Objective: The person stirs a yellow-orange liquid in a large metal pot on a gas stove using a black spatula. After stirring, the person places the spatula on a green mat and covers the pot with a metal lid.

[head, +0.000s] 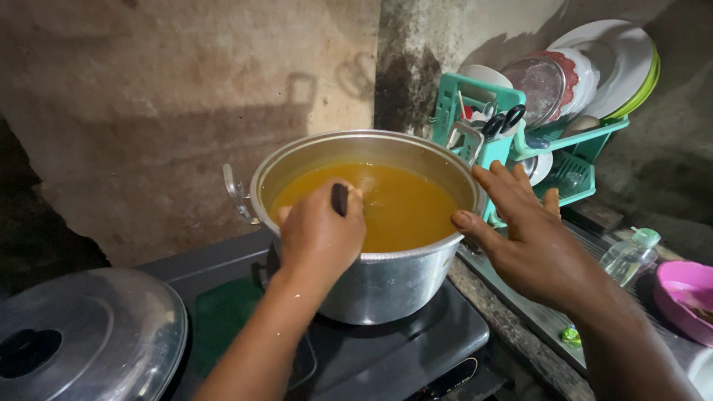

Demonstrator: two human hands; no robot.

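Observation:
A big metal pot point(386, 286) full of orange-yellow broth point(401, 208) stands on a black stove top point(371, 356). My left hand point(319, 238) is over the pot's near rim, closed around the dark handle of a utensil point(339, 199) whose lower end is hidden in the broth. My right hand point(520, 238) is spread open at the pot's right side, thumb resting against the rim, fingers apart and holding nothing.
A glass lid point(89, 334) with a black knob lies at the lower left. A teal dish rack point(549, 148) with plates, bowls and scissors stands behind the pot on the right. A small clear bottle point(630, 256) and a pink bowl point(687, 297) are on the right.

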